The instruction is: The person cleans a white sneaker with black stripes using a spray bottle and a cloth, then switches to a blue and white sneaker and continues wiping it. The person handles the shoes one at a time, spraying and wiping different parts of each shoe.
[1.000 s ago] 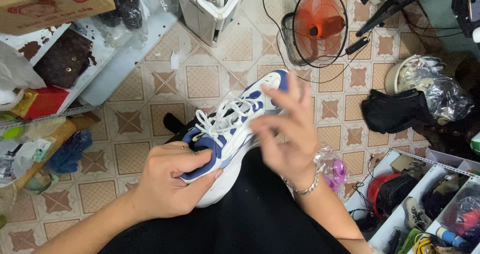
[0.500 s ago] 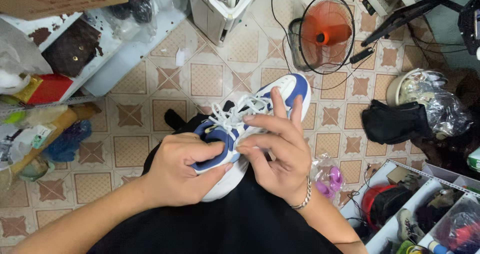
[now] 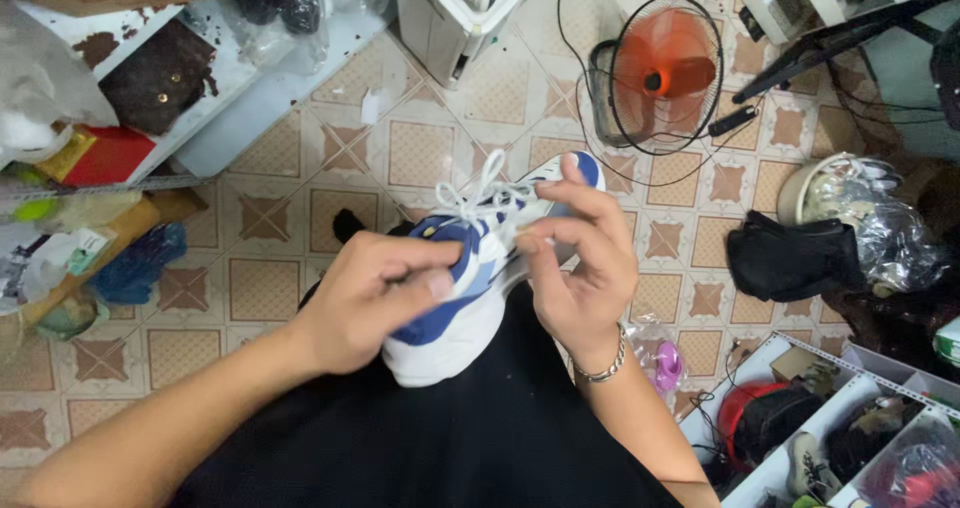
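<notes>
Presently the white-and-blue sneaker (image 3: 470,298) rests on the person's black-clad lap, toe pointing far, above the tiled floor (image 3: 270,288). Left hand (image 3: 365,308) is closed around the heel collar, thumb pressed on the blue panel. Right hand (image 3: 585,268) has its fingers (image 3: 545,238) pinched near the white laces (image 3: 485,200) at the tongue (exact contact is obscured). In my judgement, the heel grip should be kept firm and the lace fed evenly. A floor fan (image 3: 665,73) stands far right.
</notes>
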